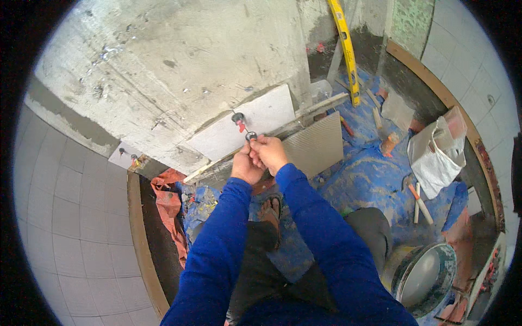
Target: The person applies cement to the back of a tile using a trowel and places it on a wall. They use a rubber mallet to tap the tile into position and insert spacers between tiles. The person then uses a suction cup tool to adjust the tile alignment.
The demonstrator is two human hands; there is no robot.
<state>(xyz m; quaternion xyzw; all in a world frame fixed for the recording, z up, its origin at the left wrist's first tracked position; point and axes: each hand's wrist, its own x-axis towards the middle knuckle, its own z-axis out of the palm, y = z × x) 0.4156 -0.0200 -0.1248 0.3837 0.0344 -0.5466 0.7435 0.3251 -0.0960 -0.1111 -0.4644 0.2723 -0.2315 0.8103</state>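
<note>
Both my hands meet at the lower edge of a white wall tile (pixel 260 120) set on a rough grey concrete wall (pixel 179 60). My left hand (pixel 246 165) and my right hand (pixel 269 152) pinch a small black ring-shaped leveling cap (pixel 250 136) at the tile's bottom edge. A second black cap with a red wedge (pixel 238 119) sits on the tile just above it. Blue sleeves cover both my forearms. A wooden batten (pixel 321 106) runs under the tile.
A grey ribbed tile (pixel 318 145) leans below the white one. A yellow spirit level (pixel 347 49) stands against the wall. Blue sheeting (pixel 364 179) covers the floor, with a white bag (pixel 437 155), a bucket (pixel 427 274), hand tools (pixel 420 201) and an orange cloth (pixel 168 201).
</note>
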